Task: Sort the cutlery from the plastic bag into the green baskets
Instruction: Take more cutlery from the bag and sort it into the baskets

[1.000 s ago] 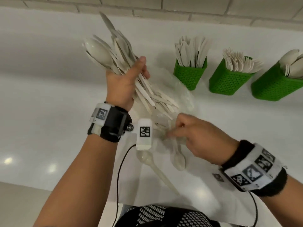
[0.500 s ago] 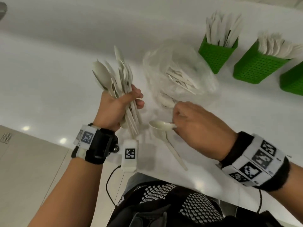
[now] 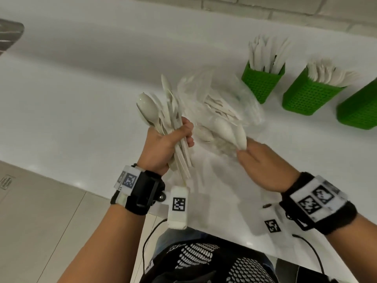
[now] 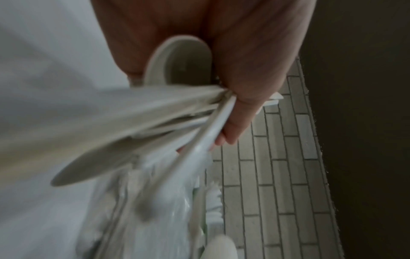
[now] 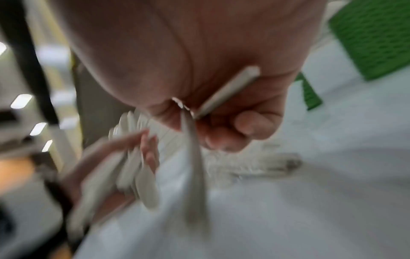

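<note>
My left hand grips a thick bundle of white plastic spoons by the handles, bowls fanned up and away. The left wrist view shows the same bundle close and blurred. To its right my right hand pinches a couple of white spoons, bowls pointing toward the clear plastic bag, which lies crumpled on the white counter with more cutlery inside. In the blurred right wrist view, spoon handles cross my curled fingers. Three green baskets stand at the back right: left, middle, right.
The left and middle baskets are full of white cutlery; the right one is cut off by the frame edge. The counter's front edge runs diagonally, with tiled floor beyond it. A brick wall backs the counter. A grey metal object sits far left.
My right hand has lifted spoons off the counter and swung their bowls up toward the bag. The left hand's bundle has come lower and nearer the right hand.
</note>
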